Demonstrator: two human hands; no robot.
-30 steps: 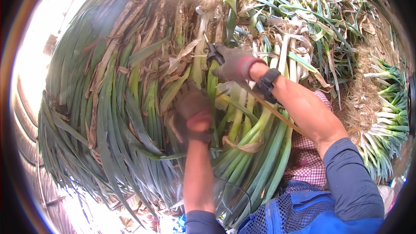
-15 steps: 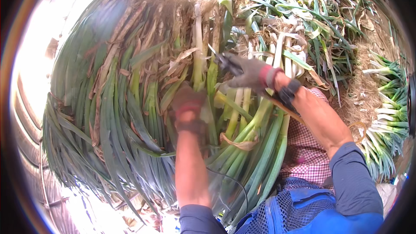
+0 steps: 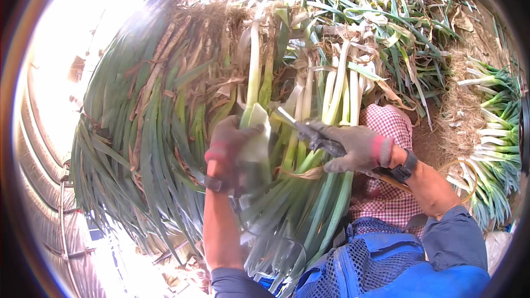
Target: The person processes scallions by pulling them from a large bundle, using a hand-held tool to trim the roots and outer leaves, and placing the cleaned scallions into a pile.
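Where the left hand [image 3: 229,139] closes: fingers pinch the leek [image 3: 254,69]
Leek's axis: far to near, white end beyond those fingers
Right hand [image 3: 360,146]: curled round black nozzle gun [image 3: 319,137], right of leek

Gloved left hand [image 3: 229,137] closed around a pale-stemmed leek [image 3: 253,66]. Gloved right hand [image 3: 356,148] grips a dark nozzle tool [image 3: 321,139], tip angled up-left. Big leek pile [image 3: 138,99] at left, loose leaf heap [image 3: 406,36] upper right, white-stemmed leeks [image 3: 494,146] lined along far right.
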